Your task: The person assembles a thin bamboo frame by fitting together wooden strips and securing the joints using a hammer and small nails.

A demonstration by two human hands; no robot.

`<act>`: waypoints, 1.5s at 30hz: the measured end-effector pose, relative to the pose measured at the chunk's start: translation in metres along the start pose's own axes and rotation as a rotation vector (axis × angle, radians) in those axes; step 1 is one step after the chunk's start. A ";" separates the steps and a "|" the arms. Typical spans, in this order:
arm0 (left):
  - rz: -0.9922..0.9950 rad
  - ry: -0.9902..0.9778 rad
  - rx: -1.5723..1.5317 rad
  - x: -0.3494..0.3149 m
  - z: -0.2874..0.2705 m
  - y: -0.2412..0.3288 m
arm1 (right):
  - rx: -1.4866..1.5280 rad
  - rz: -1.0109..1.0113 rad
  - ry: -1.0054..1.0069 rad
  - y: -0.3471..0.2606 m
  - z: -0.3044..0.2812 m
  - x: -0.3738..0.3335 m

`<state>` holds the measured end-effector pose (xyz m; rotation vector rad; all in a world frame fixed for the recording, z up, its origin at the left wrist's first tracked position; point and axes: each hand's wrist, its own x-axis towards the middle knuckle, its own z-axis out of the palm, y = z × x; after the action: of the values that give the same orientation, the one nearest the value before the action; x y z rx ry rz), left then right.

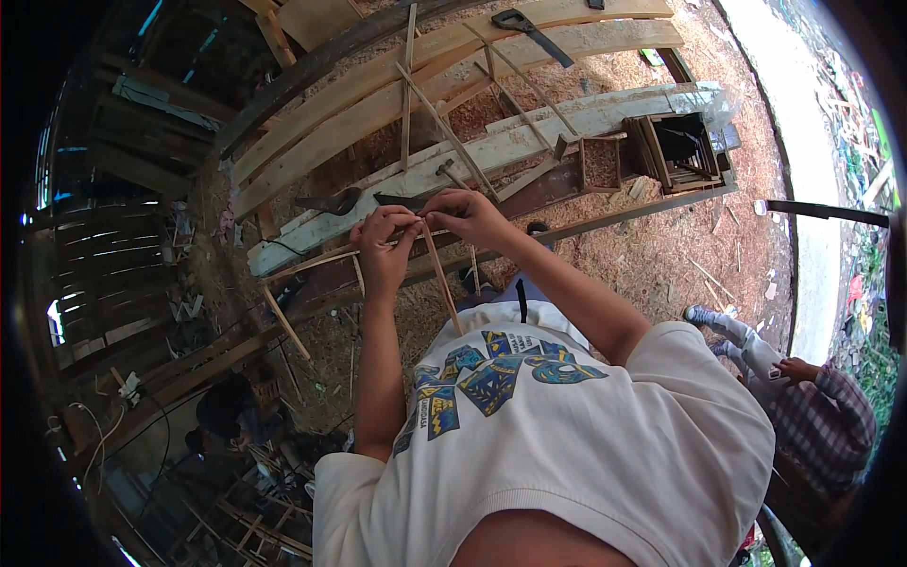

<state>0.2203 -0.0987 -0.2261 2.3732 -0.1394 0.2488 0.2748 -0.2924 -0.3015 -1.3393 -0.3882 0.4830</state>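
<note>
Head view, nearest first: the wearer's white T-shirt point(557, 435), printed with blue and yellow patches across the front, fills the lower middle. Just beyond it a thin wooden strip point(438, 267) slants up from the shirt to the fingers. The left hand point(383, 241) and the right hand point(468, 217) meet at the strip's upper end, thumbs and fingertips pinched on it, almost touching each other; whether some smaller piece sits between them is too small to tell. Past the hands stretches a low workbench, with a whitish, weathered plank point(510, 144) along it. Near its right end are a small open wooden box point(601, 165) with shavings inside and, just beside that, a slatted wooden frame point(657, 156). Slim sticks point(444, 123) lie crosswise over the boards. Farther off, two long pale planks point(378, 111) run side by side, and a handsaw point(534, 36) with a dark handle rests across them. Wood shavings point(652, 246) cover the ground. Off to the right is a person in a plaid shirt point(831, 416).
</note>
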 end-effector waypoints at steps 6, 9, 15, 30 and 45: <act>-0.073 0.016 -0.190 0.002 0.003 0.010 | -0.072 -0.033 0.000 -0.004 -0.002 -0.001; 0.024 0.006 -0.055 0.003 0.001 0.001 | -0.050 -0.091 0.049 -0.002 -0.001 -0.001; -0.007 0.002 -0.124 0.001 0.005 -0.006 | -0.103 -0.042 0.003 -0.003 -0.001 -0.002; 0.002 0.010 0.002 0.004 -0.002 -0.003 | -0.538 0.337 0.387 0.120 -0.027 -0.039; -0.035 -0.035 0.021 0.000 -0.005 0.003 | -1.123 0.369 0.235 0.269 -0.048 -0.034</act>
<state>0.2195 -0.0974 -0.2204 2.3995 -0.1130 0.1927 0.2423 -0.3078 -0.5741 -2.5585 -0.2002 0.4016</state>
